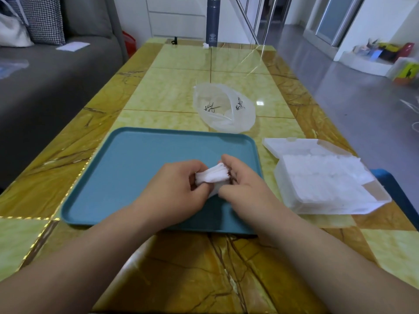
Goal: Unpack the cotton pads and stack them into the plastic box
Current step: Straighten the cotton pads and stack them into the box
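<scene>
On my feed the small stack of cotton pads [212, 176] sat squeezed between the two hands, held just above the middle of the blue tray [136, 141]. The pads fanned out a little at their upper edge, on the side toward the right hand.

The left hand [179, 189] gripped the left end of the stack, fingers curled over its top and thumb tucked against the near side. The right hand [246, 185] closed on the other end, its fingers bent over the fanned edges and its thumb pressing in low at the front. Both hands were clenched on the pads, and both forearms reached in over the near edge of the table [226, 268].

The tray itself carried nothing else that I could see. Beyond its far rim lay a translucent plastic bag [226, 114] with black markings, mouth open toward the far left; I could not make out what it contained. To the right of the tray, just beside it, stood the clear plastic box [292, 198], its lid [292, 145] flipped back on the far side. White pads filled most of it, with a bare patch at the near right corner.
</scene>
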The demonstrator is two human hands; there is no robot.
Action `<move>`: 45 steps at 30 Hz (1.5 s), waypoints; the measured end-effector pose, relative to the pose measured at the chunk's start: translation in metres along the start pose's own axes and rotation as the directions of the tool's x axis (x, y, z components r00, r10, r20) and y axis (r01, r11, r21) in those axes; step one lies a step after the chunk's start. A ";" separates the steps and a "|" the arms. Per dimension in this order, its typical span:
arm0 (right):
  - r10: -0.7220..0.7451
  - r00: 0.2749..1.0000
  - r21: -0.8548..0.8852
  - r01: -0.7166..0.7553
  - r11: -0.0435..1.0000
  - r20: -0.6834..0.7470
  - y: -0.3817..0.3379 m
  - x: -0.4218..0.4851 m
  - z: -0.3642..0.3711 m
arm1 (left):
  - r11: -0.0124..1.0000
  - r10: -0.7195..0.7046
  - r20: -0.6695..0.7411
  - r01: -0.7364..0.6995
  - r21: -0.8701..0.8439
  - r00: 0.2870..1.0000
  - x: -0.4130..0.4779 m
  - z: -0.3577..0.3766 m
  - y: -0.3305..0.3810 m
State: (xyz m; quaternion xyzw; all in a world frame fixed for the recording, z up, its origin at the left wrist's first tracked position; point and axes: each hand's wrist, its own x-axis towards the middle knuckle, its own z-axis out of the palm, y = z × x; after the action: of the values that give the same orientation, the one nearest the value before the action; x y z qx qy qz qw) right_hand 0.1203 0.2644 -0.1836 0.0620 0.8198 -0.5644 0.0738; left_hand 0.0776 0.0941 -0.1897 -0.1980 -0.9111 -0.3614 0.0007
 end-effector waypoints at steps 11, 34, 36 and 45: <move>-0.086 0.952 -0.023 0.083 0.996 -0.294 0.003 0.004 -0.007 | 0.963 -0.195 -0.094 0.209 0.173 0.976 0.018 -0.025 -0.031; 0.024 0.935 0.126 0.022 0.992 -0.353 0.005 0.014 -0.006 | 0.934 -0.314 0.000 0.309 -0.176 0.949 0.012 -0.020 -0.002; 0.026 0.939 0.138 0.024 0.990 -0.344 0.004 0.014 -0.007 | 0.930 -0.308 -0.033 0.294 -0.220 0.951 0.011 -0.022 -0.002; -0.025 0.938 0.160 0.085 0.983 -0.345 0.001 0.013 -0.017 | 0.872 -0.193 0.033 0.187 -0.452 0.981 -0.002 -0.037 0.014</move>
State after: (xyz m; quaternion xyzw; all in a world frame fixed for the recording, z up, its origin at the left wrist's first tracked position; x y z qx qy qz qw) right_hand 0.1073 0.2808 -0.1812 0.1420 0.7696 -0.6158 -0.0912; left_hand 0.0795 0.0780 -0.1538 -0.0999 -0.8169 -0.5631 -0.0747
